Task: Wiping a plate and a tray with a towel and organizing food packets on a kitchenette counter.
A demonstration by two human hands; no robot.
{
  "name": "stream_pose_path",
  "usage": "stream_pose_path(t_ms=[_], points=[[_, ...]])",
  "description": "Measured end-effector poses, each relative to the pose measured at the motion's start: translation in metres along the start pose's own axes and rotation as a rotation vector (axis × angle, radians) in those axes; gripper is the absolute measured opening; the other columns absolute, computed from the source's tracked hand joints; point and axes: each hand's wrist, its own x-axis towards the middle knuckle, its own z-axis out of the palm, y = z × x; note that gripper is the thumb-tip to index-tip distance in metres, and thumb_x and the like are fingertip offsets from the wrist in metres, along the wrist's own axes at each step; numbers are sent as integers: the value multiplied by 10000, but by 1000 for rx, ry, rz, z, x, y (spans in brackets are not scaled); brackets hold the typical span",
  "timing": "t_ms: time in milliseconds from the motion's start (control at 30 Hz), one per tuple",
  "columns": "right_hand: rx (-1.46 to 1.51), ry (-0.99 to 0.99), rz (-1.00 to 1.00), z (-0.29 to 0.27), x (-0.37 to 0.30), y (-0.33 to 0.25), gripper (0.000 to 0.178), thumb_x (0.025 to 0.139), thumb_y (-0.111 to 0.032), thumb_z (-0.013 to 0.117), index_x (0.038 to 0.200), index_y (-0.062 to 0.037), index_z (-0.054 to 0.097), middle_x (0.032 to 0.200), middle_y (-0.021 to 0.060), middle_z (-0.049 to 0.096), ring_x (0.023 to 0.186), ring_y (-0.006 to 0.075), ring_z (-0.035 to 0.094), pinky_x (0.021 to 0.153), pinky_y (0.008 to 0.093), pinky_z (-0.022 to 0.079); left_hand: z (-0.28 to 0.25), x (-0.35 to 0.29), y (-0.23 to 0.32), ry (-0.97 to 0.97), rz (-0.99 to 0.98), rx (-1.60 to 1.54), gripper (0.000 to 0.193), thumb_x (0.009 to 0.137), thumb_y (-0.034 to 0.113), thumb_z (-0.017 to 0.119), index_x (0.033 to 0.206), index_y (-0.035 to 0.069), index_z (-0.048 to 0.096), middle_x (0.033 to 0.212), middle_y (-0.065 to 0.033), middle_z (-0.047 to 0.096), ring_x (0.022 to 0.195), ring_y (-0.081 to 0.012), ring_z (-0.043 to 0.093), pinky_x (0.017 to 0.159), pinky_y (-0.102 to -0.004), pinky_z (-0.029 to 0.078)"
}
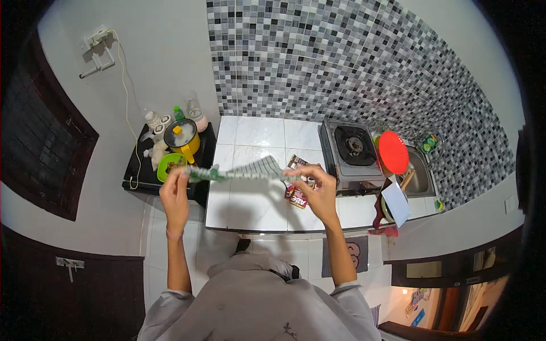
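Stretched between my two hands above the white tiled counter is a green-and-white striped cloth, with a darker striped part of it hanging or lying behind. My left hand pinches the cloth's left end, close to the black side table. At the right end, my right hand grips the cloth between thumb and fingers. Under and beside my right hand lie dark red and brown packets, partly covered by the hand.
A gas stove stands right of the packets, followed by a red round lid and a steel sink. On the left, a black table carries a yellow pot, a green bowl and several bottles. A grey mat lies on the floor.
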Motion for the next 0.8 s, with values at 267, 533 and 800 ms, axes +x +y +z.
stream_pose_path(t_ms=[267, 533, 800], points=[[44, -304, 354, 19, -113, 107, 231, 837, 95, 711, 1022, -34, 761, 1053, 88, 765, 1012, 195, 712, 955, 346, 543, -14, -158, -104, -232, -437, 130, 230, 1048, 162, 578, 1024, -48, 667, 809, 8, 595, 808, -78, 508, 740, -255, 453], [9, -222, 527, 53, -174, 215, 155, 874, -5, 757, 1025, -35, 765, 917, 45, 759, 878, 98, 682, 807, 275, 549, 17, -197, -178, -280, -529, 323, 282, 1043, 232, 580, 1064, -30, 683, 883, -170, 716, 788, -250, 684, 723, -372, 520], [-221, -80, 408, 70, -71, 250, 118, 834, -101, 792, 933, -41, 766, 681, 11, 665, 597, 78, 523, 584, 274, 461, 47, -84, -222, -306, -226, 424, 352, 1069, 314, 500, 1003, 8, 661, 874, -216, 684, 817, -439, 651, 694, -486, 499]])
